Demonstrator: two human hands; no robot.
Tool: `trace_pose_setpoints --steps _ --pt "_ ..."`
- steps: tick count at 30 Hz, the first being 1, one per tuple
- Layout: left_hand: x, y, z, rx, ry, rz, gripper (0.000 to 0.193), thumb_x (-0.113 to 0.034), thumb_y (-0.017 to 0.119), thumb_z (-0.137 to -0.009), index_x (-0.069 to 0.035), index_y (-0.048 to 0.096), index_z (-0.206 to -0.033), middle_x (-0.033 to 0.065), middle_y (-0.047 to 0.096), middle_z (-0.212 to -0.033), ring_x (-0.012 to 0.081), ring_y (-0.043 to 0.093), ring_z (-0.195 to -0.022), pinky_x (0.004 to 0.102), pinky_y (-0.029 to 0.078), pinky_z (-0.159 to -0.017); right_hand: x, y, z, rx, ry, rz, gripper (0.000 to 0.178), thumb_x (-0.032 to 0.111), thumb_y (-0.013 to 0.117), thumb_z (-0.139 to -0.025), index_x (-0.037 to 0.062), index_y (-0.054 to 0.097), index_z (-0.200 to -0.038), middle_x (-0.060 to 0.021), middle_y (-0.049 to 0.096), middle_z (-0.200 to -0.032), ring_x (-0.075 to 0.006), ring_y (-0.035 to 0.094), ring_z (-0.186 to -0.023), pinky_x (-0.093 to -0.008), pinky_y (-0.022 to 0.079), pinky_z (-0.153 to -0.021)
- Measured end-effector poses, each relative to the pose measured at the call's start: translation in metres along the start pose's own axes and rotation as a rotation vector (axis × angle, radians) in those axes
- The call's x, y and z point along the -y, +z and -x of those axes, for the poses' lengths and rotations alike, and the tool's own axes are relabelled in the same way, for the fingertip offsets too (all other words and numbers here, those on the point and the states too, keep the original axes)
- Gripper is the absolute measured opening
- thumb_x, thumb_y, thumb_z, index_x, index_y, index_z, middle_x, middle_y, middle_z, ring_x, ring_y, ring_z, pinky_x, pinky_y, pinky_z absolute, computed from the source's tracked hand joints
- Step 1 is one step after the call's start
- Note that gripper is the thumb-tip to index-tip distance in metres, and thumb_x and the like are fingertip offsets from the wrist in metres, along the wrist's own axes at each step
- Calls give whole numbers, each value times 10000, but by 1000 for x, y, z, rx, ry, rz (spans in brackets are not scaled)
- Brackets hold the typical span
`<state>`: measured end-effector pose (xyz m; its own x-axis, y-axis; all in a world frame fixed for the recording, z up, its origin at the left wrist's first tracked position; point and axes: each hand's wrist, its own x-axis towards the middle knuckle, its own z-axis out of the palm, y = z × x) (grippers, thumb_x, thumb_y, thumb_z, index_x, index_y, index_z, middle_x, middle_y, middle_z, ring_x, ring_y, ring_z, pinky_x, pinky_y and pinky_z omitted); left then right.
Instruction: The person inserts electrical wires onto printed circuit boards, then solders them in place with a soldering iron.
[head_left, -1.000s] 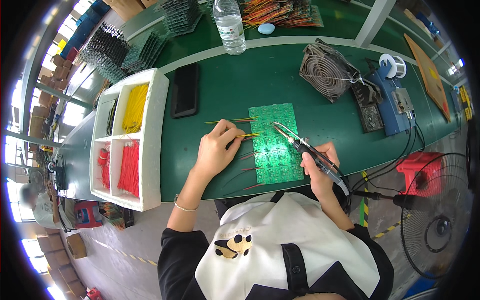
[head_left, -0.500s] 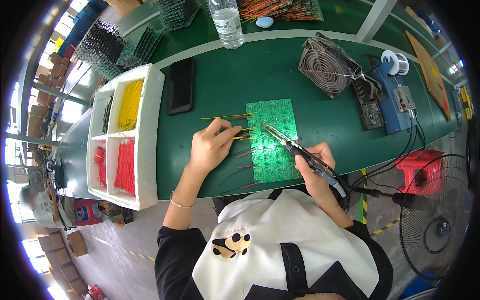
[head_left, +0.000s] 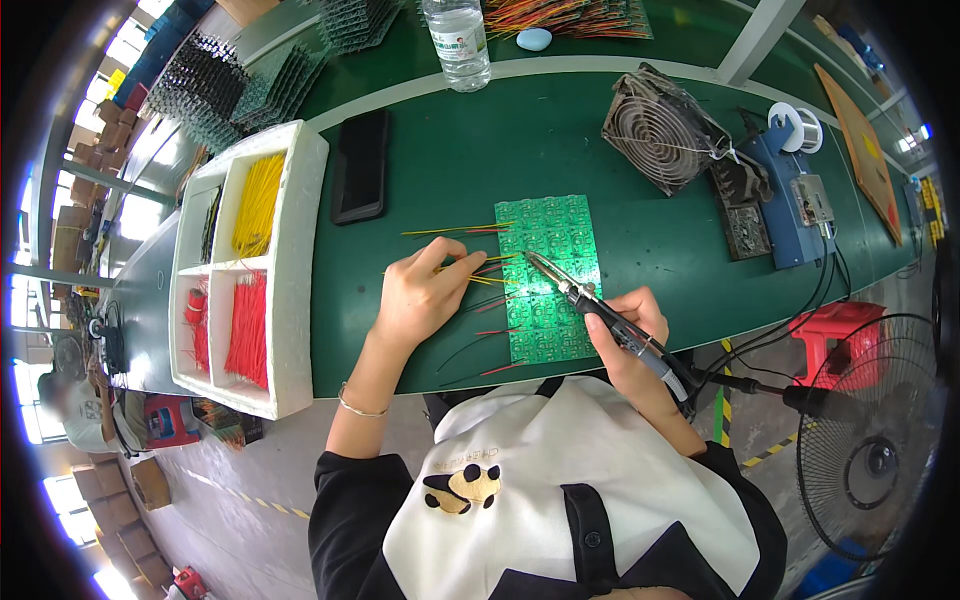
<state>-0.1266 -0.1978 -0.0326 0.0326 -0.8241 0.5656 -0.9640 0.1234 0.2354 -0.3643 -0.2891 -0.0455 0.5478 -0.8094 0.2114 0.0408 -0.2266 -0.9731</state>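
Observation:
A green panel of small circuit boards (head_left: 556,325) lies flat on the green table, with yellow, red and black wires reaching out past its left edge. My left hand (head_left: 425,292) is closed in a pinch on thin yellow wires (head_left: 483,279) beside that edge. In my right hand (head_left: 632,335) is a soldering iron with a dark handle (head_left: 640,342), gripped like a pen. Its metal tip (head_left: 530,257) meets the upper left part of the panel, near the end of a yellow wire. Whether the tip touches the wire is too small to tell.
Left stands a white foam box (head_left: 290,290) with yellow, red and black wires, beside a black phone (head_left: 361,167). A small fan (head_left: 655,130) and a blue soldering station (head_left: 785,195) stand at right. A bottle (head_left: 457,45) stands at the back. A floor fan (head_left: 875,455) is right of the table.
The iron's tip has shifted slightly left on the panel. My left hand stays almost in place, with its yellow wire now reaching the tip.

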Motion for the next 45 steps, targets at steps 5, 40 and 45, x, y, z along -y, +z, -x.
trace_pose_setpoints --steps 5,40,45 --pt "0 1 1 -1 -11 -5 253 1 679 -625 -98 687 -858 -6 549 -785 127 498 -483 261 413 -406 0 0 0 11 -17 37 198 50 663 -807 -1 472 -821 -3 549 -583 -5 443 -497 -171 334 -447" --pt "1 1 3 4 -23 19 264 6 662 -638 -107 686 -875 -10 551 -798 125 512 -491 267 424 -414 0 0 1 0 -23 16 192 53 651 -816 3 466 -810 -16 560 -599 -11 463 -508 -173 339 -449" --pt "0 0 2 4 -21 18 259 6 661 -641 -106 685 -874 -7 552 -799 133 516 -485 267 426 -411 1 0 0 8 -20 17 192 53 654 -815 5 468 -808 -5 545 -590 -6 450 -507 -172 331 -448"
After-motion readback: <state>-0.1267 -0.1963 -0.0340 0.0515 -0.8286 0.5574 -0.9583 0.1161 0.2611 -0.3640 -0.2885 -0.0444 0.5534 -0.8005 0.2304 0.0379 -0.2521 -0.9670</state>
